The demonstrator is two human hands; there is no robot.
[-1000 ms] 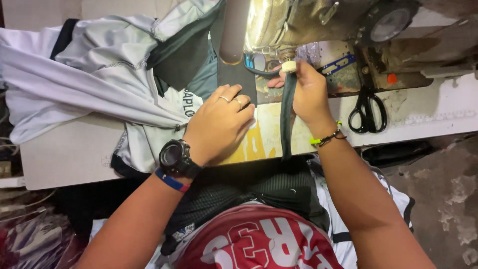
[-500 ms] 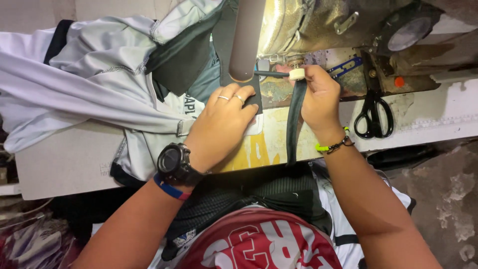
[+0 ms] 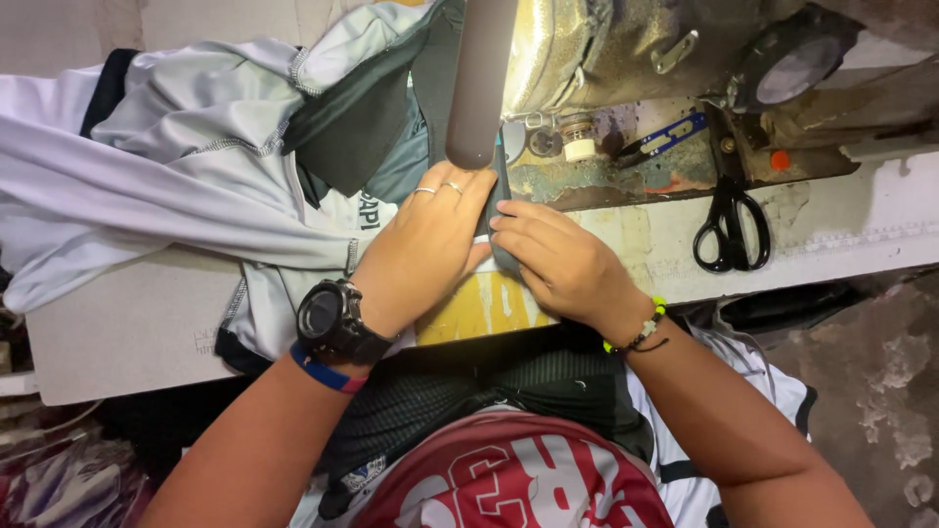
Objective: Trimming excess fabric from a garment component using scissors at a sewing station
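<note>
Overhead view of a sewing station. A narrow dark grey fabric strip [image 3: 502, 256] is laid on the sewing table [image 3: 127, 332] in front of the sewing machine [image 3: 626, 59], running from under the machine head toward the table's near edge. The strip is pressed flat between both hands, which are brought together over it. The left hand [image 3: 423, 244] is laid palm-down, fingers extended against the strip's left side; two rings are worn on it, and a black wristwatch [image 3: 331, 318] with a blue band is seen at the wrist. The right hand [image 3: 559, 262] is set on the strip's right side, fingertips touching the fabric close to the left hand's fingers; a green beaded bracelet [image 3: 641, 330] is worn at its wrist. A light grey garment [image 3: 176, 186] is spread to the left, partly under the left hand. Black scissors [image 3: 731, 223] are lying well to the right, near the machine base.
</note>
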